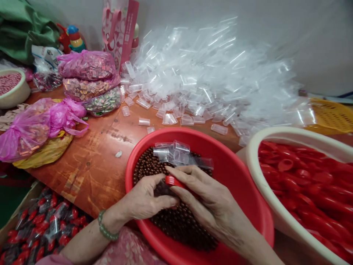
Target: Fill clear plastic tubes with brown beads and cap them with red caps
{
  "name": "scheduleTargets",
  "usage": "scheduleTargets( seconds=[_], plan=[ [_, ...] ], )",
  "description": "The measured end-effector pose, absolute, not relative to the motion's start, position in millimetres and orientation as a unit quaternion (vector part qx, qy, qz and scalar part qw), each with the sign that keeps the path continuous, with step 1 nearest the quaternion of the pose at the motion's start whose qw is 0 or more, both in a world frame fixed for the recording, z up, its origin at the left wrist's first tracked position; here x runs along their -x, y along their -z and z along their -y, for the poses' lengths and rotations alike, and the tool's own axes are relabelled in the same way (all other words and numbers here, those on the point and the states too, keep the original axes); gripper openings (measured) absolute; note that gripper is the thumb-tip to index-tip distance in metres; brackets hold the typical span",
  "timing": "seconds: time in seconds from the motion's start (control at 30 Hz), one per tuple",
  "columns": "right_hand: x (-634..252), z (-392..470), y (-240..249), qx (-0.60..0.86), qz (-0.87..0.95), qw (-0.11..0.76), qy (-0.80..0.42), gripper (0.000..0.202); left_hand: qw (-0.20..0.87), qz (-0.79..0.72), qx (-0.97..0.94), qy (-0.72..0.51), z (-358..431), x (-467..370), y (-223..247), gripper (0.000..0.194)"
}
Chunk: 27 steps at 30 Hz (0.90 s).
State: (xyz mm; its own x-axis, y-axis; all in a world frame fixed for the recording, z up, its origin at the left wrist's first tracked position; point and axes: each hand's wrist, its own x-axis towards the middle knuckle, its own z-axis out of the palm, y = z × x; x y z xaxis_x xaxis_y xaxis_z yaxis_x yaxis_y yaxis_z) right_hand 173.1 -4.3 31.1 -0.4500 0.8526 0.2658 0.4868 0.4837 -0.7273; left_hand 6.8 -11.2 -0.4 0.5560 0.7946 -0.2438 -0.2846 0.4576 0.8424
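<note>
Above the red basin [261,221] my two hands meet. My left hand [146,195] is closed around a clear plastic tube [162,188] filled with dark brown beads. Between the thumb and fingers of my right hand [204,198] is a red plastic cap [173,181], touching the tube's end. Dark brown beads [146,165] cover the left part of the basin, below my hands. Several clear plastic tubes [176,151] lie on top of the beads, just beyond my fingers.
A large pile of clear tubes [198,81] spreads along the wall. At the right stands a white tub [252,154] with red plastic pieces [311,184]. Left are pink bags [88,66] of small packets; a box of red-capped filled tubes [49,224] sits low left.
</note>
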Motion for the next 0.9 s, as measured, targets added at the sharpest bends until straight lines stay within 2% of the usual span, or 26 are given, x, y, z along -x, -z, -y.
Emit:
scheduleTargets(
  seconds=[0.2, 0.37, 0.57, 0.77, 0.9],
  plan=[
    [-173.9, 15.2, -30.2, 0.408, 0.84, 0.285, -0.218, 0.037, 0.748, -0.35, -0.434, -0.361, 9.2, -7.2, 0.0, 0.026],
    [-176.6, 21.9, -30.2, 0.427, 0.805, 0.328, -0.249, 0.038, 0.738, -0.377, -0.437, -0.351, 8.8, -8.1, 4.6, 0.022],
    [-181.5, 15.3, -27.1, 0.477, 0.724, 0.417, -0.273, 0.03, 0.74, -0.4, -0.44, -0.314, 9.8, -9.4, 3.8, 0.011],
    [-171.9, 8.7, -20.5, 0.441, 0.764, 0.396, -0.255, 0.025, 0.755, -0.358, -0.435, -0.335, 9.0, -9.4, 3.6, 0.015],
    [-180.3, 8.2, -28.0, 0.432, 0.786, 0.37, -0.241, 0.021, 0.753, -0.386, -0.42, -0.328, 8.3, -9.2, 2.1, 0.011]
  ],
)
